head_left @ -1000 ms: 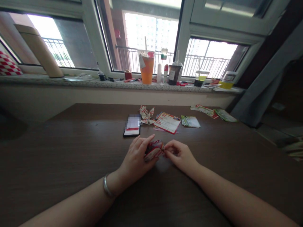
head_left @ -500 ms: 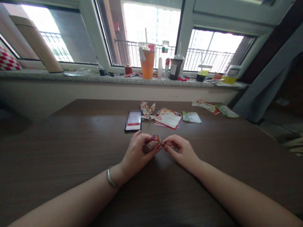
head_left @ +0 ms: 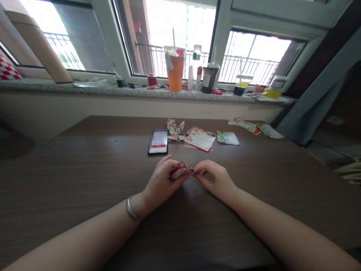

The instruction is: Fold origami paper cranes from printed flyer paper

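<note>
Between my hands, above the brown table (head_left: 84, 180), is a folded piece of red-and-white printed paper (head_left: 180, 171). My left hand (head_left: 160, 182) is closed around its left side, thumb below and fingers behind. The tip at its right end is pinched between the thumb and fingers of my right hand (head_left: 216, 178). Part of the paper is hidden by my left fingers. Just beyond my hands lies a phone (head_left: 158, 143) with a lit screen. Beside it stand folded paper figures (head_left: 175, 130) in a similar red-and-white print.
Printed cards (head_left: 200, 139) lie right of the figures, with a small green-white stack (head_left: 228, 138) farther right and more leaflets (head_left: 270, 131) at the far right. On the windowsill (head_left: 96, 89) stand an orange drink cup (head_left: 175, 71), a dark cup (head_left: 209, 78) and a leaning cardboard tube (head_left: 42, 49).
My right fingers have closed tighter at the paper's right tip, and the paper has turned slightly. The whole view has shifted a little.
</note>
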Demonstrator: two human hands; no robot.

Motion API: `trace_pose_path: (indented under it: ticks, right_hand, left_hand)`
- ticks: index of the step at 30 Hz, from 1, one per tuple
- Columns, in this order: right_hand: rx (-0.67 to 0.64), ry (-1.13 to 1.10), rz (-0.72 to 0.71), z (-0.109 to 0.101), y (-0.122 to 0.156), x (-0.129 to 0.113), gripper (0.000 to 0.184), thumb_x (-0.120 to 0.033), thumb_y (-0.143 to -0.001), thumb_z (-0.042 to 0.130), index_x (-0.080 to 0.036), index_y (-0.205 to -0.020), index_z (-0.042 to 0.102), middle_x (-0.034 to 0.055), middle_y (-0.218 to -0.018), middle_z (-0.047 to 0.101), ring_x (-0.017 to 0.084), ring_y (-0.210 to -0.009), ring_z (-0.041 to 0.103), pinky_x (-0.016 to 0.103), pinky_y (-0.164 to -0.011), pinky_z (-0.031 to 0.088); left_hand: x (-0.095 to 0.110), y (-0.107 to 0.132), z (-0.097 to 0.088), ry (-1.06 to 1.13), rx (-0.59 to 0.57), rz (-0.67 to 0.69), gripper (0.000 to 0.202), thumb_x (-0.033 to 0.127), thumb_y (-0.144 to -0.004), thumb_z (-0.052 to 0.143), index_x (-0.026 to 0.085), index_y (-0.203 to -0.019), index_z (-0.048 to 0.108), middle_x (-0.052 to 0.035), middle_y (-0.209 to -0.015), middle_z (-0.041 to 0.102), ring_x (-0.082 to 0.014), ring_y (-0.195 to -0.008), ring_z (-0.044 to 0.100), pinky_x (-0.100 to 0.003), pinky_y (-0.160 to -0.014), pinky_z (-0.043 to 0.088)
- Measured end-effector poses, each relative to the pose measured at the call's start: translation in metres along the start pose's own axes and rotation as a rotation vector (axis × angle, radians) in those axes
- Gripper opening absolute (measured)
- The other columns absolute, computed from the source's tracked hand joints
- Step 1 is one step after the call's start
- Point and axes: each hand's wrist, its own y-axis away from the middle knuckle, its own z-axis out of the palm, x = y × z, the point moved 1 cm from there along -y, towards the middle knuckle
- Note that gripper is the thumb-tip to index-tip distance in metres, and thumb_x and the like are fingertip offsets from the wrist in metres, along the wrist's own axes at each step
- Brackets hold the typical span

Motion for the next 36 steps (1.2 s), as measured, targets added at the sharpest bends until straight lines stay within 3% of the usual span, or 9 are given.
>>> trace_pose_path:
  ticks: [9, 14, 22, 29, 36]
  right_hand:
    - [-0.008, -0.05, -0.015, 0.002, -0.002, 0.0, 0.008, -0.014, -0.084, 0.059, -0.021, -0.081, 0.062, 0.0033, -0.088, 0.069, 0.014, -0.081, 0.063, 0.025, -0.068, 0.051]
    - [-0.011, -0.106, -0.023, 0.004, -0.002, 0.002, 0.011, -0.01, -0.082, 0.058, -0.022, -0.082, 0.059, 0.0032, -0.087, 0.066, 0.015, -0.081, 0.061, 0.026, -0.068, 0.052]
    - [0.061, -0.138, 0.023, 0.008, 0.0, 0.002, 0.01, -0.012, -0.081, 0.06, -0.021, -0.08, 0.058, 0.0027, -0.081, 0.065, 0.014, -0.075, 0.06, 0.026, -0.065, 0.05]
    - [0.083, -0.16, -0.037, 0.009, 0.0, 0.002, 0.01, -0.014, -0.082, 0.063, -0.021, -0.078, 0.057, 0.0018, -0.078, 0.063, 0.014, -0.073, 0.058, 0.027, -0.063, 0.049]
    - [0.105, -0.106, -0.007, 0.011, 0.001, 0.002, 0.008, -0.023, -0.084, 0.064, -0.021, -0.079, 0.059, 0.001, -0.075, 0.062, 0.013, -0.068, 0.056, 0.026, -0.06, 0.048]
  left_hand:
    - [-0.001, 0.001, -0.001, 0.066, -0.096, 0.155, 0.031, 0.024, -0.084, 0.065, 0.022, -0.113, 0.054, -0.0029, -0.104, 0.071, -0.0169, -0.097, 0.066, -0.047, -0.112, 0.032]
    - [0.0, 0.001, -0.003, 0.064, -0.084, 0.233, 0.031, 0.024, -0.083, 0.068, 0.024, -0.111, 0.055, -0.0022, -0.104, 0.07, -0.0178, -0.098, 0.065, -0.049, -0.113, 0.027]
    - [0.002, -0.001, -0.002, 0.056, -0.039, 0.198, 0.024, 0.016, -0.083, 0.066, 0.023, -0.105, 0.059, -0.0004, -0.096, 0.071, -0.0159, -0.092, 0.065, -0.047, -0.11, 0.031]
    - [0.003, 0.001, -0.001, 0.087, -0.003, 0.199, 0.021, 0.015, -0.083, 0.067, 0.024, -0.102, 0.061, 0.0006, -0.093, 0.071, -0.0147, -0.088, 0.065, -0.045, -0.108, 0.033]
    - [0.001, 0.002, 0.001, 0.151, -0.051, 0.198, 0.025, 0.009, -0.086, 0.06, 0.024, -0.106, 0.059, 0.0008, -0.097, 0.07, -0.0136, -0.093, 0.064, -0.046, -0.113, 0.027]
